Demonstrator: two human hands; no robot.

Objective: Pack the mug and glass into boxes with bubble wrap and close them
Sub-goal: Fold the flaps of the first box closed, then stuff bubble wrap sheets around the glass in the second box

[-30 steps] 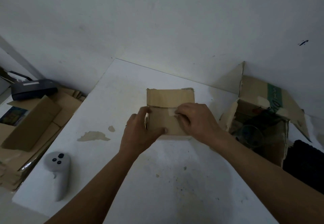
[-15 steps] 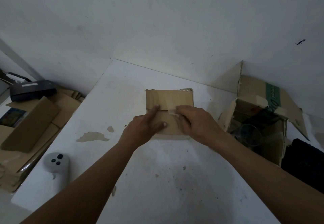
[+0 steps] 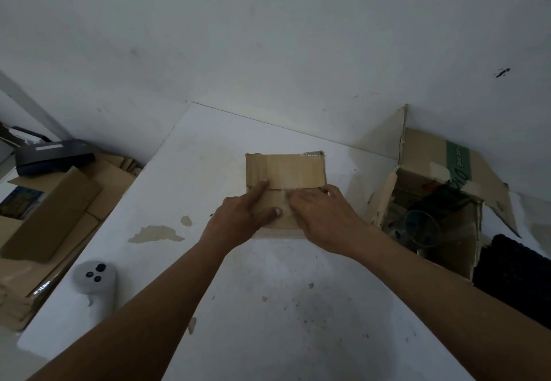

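A grey controller lies on the white table, down-left of the grip, with a chipped brown patch between them. Farther left, off the table, sits piled cardboard and a dark case behind it. Far right of the grip is a black mat.

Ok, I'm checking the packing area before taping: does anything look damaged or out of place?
Yes. The large open box at the right has torn, ragged flap edges, and the white table has peeled patches left of the small box.

Passable table between controller and small box; the large open box blocks the right.
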